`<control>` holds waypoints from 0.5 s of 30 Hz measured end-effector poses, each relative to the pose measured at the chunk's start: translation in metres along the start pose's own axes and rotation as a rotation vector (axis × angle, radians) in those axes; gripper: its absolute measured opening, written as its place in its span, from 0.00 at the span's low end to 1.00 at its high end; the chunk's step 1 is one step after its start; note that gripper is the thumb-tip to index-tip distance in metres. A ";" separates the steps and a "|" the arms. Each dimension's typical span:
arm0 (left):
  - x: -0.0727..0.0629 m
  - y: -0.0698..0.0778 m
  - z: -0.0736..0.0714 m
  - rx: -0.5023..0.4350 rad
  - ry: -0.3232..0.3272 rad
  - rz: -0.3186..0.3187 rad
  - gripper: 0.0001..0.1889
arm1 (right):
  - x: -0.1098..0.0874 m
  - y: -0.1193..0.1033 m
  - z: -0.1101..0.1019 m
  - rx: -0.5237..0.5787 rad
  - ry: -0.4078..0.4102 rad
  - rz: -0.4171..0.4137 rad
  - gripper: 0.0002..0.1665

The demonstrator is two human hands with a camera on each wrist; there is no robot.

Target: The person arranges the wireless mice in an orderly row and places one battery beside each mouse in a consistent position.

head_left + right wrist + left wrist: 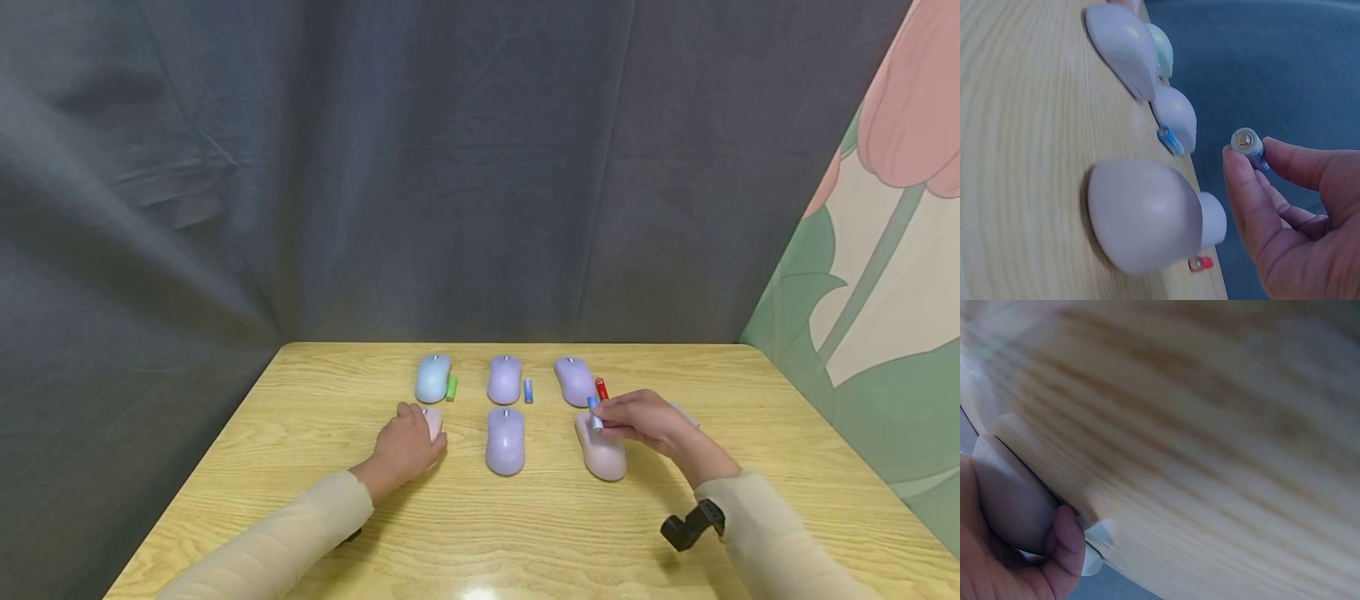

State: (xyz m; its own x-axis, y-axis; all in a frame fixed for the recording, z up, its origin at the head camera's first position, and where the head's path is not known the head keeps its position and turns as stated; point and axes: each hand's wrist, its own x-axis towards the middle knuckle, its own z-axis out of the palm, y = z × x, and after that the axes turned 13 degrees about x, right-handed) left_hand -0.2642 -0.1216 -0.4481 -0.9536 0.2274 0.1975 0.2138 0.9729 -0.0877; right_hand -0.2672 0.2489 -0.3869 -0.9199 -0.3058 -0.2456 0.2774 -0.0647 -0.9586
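Observation:
My left hand (pixel 408 443) rests over a pale pink computer mouse (pixel 432 422) at the front left and holds it by the sides. The left wrist view shows this mouse (pixel 1013 494) between thumb and fingers. On the right, my right hand (pixel 651 419) pinches a blue and white battery (pixel 595 414) between thumb and fingertips. In the right wrist view the battery (pixel 1246 142) points its metal end at the camera. Below it another pink mouse (pixel 606 457) lies on the table, partly covered by the hand and battery in the head view.
A light blue mouse (pixel 432 379) and two purple mice, middle (pixel 504 381) and right (pixel 575 382), form the back row. A purple mouse (pixel 506 443) lies front middle. Beside the back mice lie green (pixel 452 389), blue (pixel 528 391) and red (pixel 602 389) batteries. Dark cloth (pixel 450 183) hangs behind.

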 end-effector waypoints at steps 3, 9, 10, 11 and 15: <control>0.000 0.000 0.000 -0.010 -0.015 -0.007 0.29 | 0.003 0.002 0.007 0.003 0.006 -0.003 0.15; 0.000 0.000 0.000 -0.004 -0.022 -0.009 0.29 | 0.009 0.005 0.021 0.022 0.010 -0.004 0.17; 0.000 0.000 0.000 -0.003 -0.022 -0.009 0.29 | 0.010 0.006 0.023 0.028 0.011 -0.003 0.17; 0.000 0.000 0.001 -0.002 -0.022 -0.010 0.29 | 0.011 0.006 0.026 0.035 0.011 -0.001 0.17; 0.000 0.000 0.001 0.001 -0.022 -0.009 0.30 | 0.016 0.009 0.035 0.054 0.021 0.009 0.15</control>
State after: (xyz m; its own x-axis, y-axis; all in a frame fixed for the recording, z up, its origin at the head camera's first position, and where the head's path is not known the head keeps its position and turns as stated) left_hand -0.2643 -0.1216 -0.4493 -0.9600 0.2174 0.1767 0.2048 0.9750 -0.0868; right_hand -0.2691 0.2102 -0.3946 -0.9226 -0.2865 -0.2582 0.3002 -0.1134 -0.9471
